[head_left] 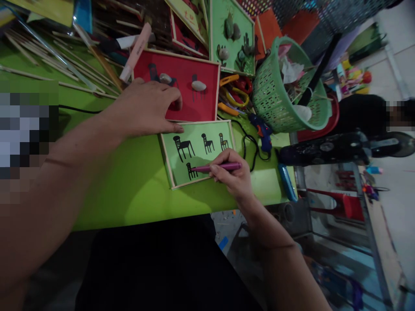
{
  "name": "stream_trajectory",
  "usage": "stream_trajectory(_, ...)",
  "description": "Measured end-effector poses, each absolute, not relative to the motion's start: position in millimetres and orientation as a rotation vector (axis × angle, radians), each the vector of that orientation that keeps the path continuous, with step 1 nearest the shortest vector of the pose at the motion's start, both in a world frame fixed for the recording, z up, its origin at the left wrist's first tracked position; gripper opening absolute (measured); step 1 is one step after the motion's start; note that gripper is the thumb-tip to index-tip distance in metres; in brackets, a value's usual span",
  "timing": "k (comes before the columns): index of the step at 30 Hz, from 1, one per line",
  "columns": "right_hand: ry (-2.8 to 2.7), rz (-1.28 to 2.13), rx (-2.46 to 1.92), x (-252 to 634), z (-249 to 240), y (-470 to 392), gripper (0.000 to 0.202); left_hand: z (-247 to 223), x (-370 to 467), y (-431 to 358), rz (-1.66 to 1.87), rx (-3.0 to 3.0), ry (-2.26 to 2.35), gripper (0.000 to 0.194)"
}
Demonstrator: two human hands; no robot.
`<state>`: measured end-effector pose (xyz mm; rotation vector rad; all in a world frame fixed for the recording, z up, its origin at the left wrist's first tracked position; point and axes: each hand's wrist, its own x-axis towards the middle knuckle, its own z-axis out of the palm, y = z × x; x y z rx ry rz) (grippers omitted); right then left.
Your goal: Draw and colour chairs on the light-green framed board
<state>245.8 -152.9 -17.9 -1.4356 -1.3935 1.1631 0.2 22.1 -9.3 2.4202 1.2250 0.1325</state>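
A small green framed board (200, 130) with several drawn black chairs lies on the table before me. Held in my right hand (232, 175) is a purple marker (223, 166). Its tip meets the lowest drawn chair (192, 171), near the board's lower left. My left hand (147, 103) rests over a red framed board (202, 108), its fingers apart and holding nothing. The left thumb touches the upper left edge of the green board. Two pale pebbles, one of them a white pebble (199, 86), sit by drawn chairs on the red board.
Behind stand a green board with stone figures (231, 32) and a green basket (270, 97) of scraps. Scissors (238, 98) and a blue glue gun (262, 131) with its black cord lie at right. Thin wooden sticks (48, 58) cover the table's far left.
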Motion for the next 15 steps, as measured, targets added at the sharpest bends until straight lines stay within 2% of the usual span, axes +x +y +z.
stream_trajectory(15, -1.381, 1.175, -1.393, 243.3, -16.9, -152.0, 0.026, -9.3, 0.2, 21.9, 0.150, 2.442, 1.221, 0.059)
